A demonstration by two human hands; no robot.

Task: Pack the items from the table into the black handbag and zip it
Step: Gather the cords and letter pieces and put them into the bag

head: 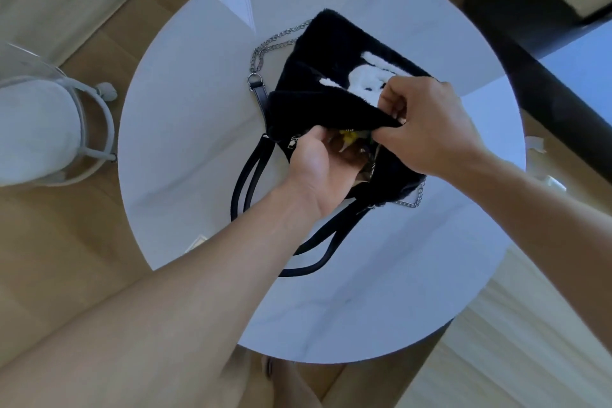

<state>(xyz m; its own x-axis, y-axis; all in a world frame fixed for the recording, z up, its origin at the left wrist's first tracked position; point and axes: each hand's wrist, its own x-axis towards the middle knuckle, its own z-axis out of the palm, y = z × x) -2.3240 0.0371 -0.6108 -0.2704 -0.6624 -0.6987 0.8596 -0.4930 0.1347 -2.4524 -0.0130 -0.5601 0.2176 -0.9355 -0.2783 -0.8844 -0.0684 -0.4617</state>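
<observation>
The black fuzzy handbag (334, 60) with a white patch lies on the round white table (198, 103), its mouth turned toward me. My left hand (319, 169) grips the near-left edge of the opening beside the zipper pull. My right hand (427, 122) pinches the upper flap of the opening and lifts it. Inside the gap I see something yellow (347, 136) and brownish contents, partly hidden by my fingers. Black handles (245, 175) and a silver chain strap (275, 43) trail from the bag.
A white chair with a clear back (43, 129) stands left of the table. A dark piece of furniture (536, 43) runs along the upper right. Wooden floor surrounds the table, and a pale rug (516, 341) lies at the lower right.
</observation>
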